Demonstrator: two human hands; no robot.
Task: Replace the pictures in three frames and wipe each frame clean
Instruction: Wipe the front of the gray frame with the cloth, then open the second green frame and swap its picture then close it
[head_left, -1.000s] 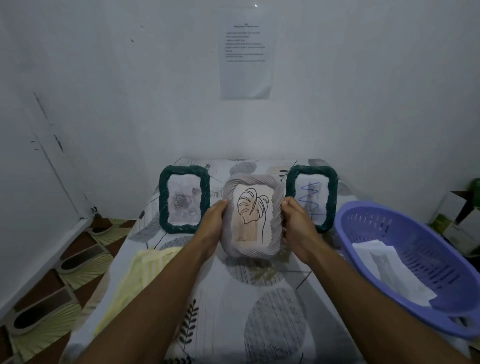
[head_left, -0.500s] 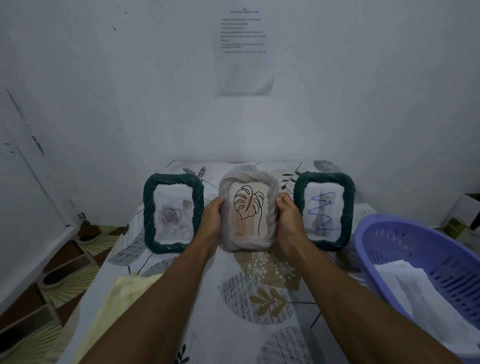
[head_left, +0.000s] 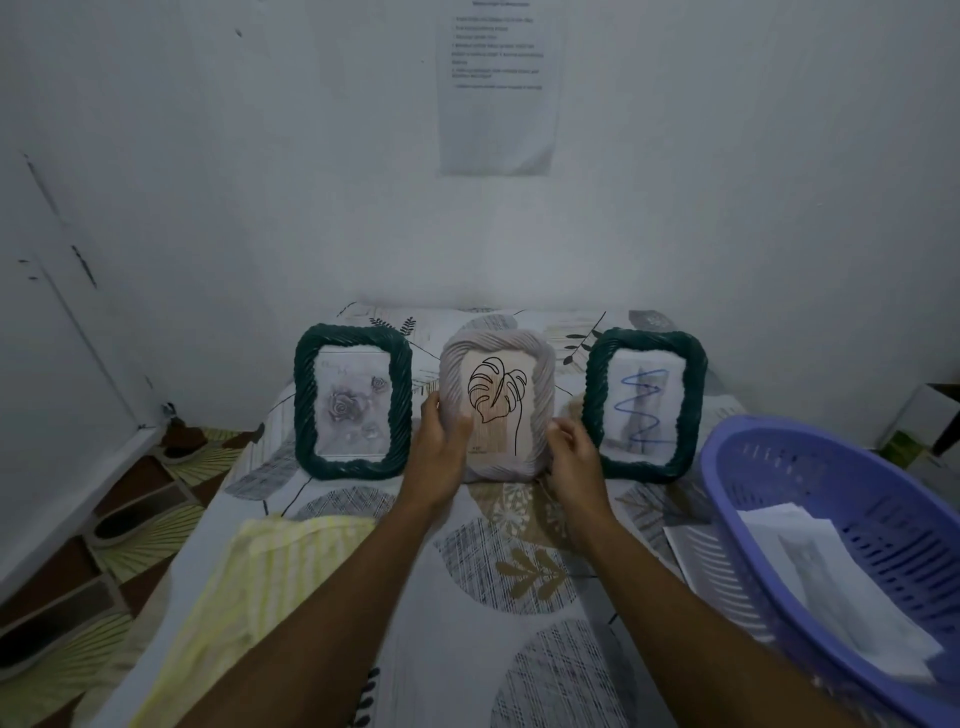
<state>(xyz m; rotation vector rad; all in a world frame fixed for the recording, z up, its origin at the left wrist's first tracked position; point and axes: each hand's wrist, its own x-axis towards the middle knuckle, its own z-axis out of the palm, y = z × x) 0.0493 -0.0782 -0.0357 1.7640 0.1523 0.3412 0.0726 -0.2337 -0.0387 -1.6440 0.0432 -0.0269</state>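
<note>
The grey frame (head_left: 496, 358) stands upright near the back of the table (head_left: 467, 649), close to the wall, in the gap between two green frames. It shows a line drawing of a leaf on a pale card. The left hand (head_left: 441, 447) grips its lower left edge, with the thumb lying over the front and the fingers out of sight behind. The right hand (head_left: 574, 457) is at the lower right edge with its fingers loosely curled towards the rim. It is blurred, and I cannot tell whether it has hold of the frame or only touches it. The left frame (head_left: 304, 405) stands just beside the left hand and holds a grey picture of roses. The right frame (head_left: 693, 405) leans back a little and holds a blue zigzag scribble. A yellow striped cloth (head_left: 270, 587) lies on the near left part of the table. At the right sits a purple basket (head_left: 841, 478), tilted, with white papers (head_left: 831, 571) inside and another sheet (head_left: 693, 556) poking out from under its rim. A printed notice (head_left: 496, 88) hangs on the wall above the frames.
</note>
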